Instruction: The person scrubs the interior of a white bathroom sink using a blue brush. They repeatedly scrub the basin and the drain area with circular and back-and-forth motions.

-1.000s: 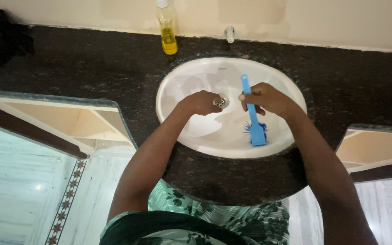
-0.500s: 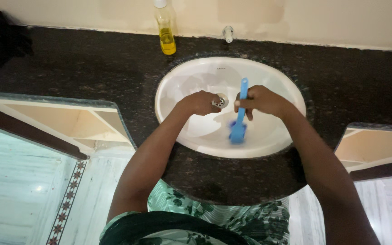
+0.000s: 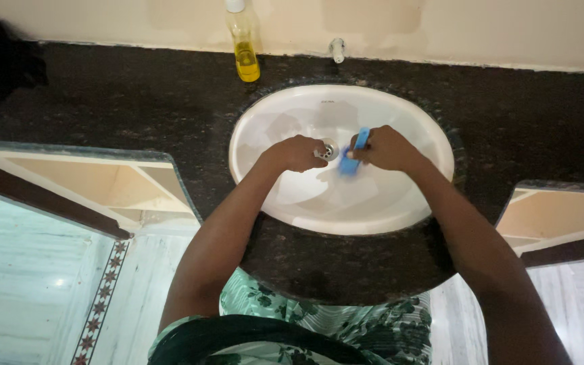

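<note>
Hands in sink [image 3: 400, 203], right hand [image 3: 385, 149] gripping brush [image 3: 354, 157]

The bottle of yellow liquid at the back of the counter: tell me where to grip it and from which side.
Grip the bottle around its clear upper body, just below the white cap, coming from the front. It stands upright against the wall on the dark counter, so its back is blocked; its slim round shape suits fingers wrapping both sides.

A dark speckled stone counter [image 3: 136, 101] bears a yellow-liquid bottle [image 3: 245, 47] and dark cloth [image 3: 1, 57].
</note>
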